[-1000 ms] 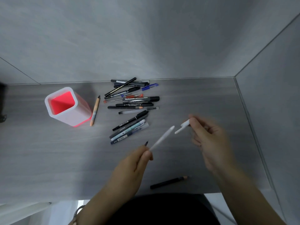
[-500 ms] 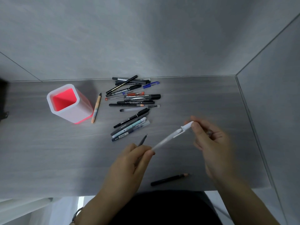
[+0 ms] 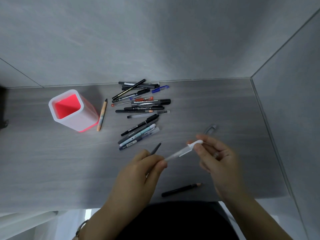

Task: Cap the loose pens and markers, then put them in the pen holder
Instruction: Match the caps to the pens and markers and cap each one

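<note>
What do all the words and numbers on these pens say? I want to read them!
No text here is clear enough to quote.
Gold lettering on the thin black pen: too small to read.
Print on the fat black marker: blurred.
White print on the black felt pen: too small.
Sticker on the dark blue pen: blurred.
The held white pen and the pen holder: no writing shows.

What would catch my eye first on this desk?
The white square pen holder with a glowing red inside, standing at the left of the grey desk. Right of it lies a jumbled pile of pens and markers. In front, the left hand and right hand hold a white plastic pen between them.
</note>
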